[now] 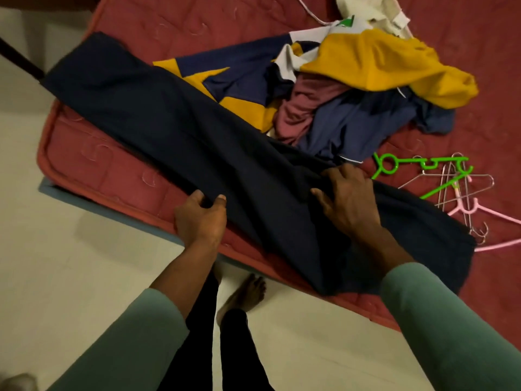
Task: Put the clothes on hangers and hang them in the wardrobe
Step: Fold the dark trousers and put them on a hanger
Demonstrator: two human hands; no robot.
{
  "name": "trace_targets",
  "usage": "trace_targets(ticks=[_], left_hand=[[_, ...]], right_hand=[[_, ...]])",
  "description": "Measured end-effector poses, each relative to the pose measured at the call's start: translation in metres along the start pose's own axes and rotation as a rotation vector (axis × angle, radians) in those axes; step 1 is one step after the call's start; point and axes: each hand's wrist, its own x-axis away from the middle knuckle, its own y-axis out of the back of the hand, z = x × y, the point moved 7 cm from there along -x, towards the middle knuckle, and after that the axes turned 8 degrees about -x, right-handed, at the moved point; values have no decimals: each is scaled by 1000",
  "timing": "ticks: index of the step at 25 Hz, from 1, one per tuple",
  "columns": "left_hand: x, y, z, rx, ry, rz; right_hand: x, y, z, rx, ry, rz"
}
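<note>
A person stands at the bed's [93,153] near edge, smoothing a long navy garment [183,131], likely trousers, before it goes on a hanger. The left hand [201,218], at 7 o'clock from centre, pinches the garment's near hem between thumb and curled fingers [196,196]. The right hand [349,201], at 4 o'clock, lies spread on top of the cloth, its fingertips pressed into a raised fold.

The garment runs in a diagonal band across the mattress from 10 o'clock to 5 o'clock, passing under the right hand, with its lower end draped over the bed edge.

The step in hand looks like straightening or folding the garment lengthwise. The next move calls for doubling it neatly, then reaching for a hanger with the right hand.

A tangle of hangers [462,193] in green, pink and bare wire lies on the bed at 3 o'clock, just beyond the right hand and clear of the fingers. A pile [352,88] of yellow, blue and maroon clothes waits at 1 o'clock. No wardrobe is in view.
</note>
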Motion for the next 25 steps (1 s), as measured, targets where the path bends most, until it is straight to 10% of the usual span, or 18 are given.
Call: trace_targets(ticks=[6, 16, 19, 25], left_hand=[[24, -25, 22, 159, 110, 25], [30, -34, 13, 233, 144, 342], [47, -43, 7, 182, 135, 515], [65, -45, 3, 403, 58, 458]], right_hand=[[-21, 35, -49, -331, -174, -174], [-47, 15, -25, -379, -33, 72], [-53, 15, -19, -700, -154, 287], [-61, 16, -4, -586, -348, 588]])
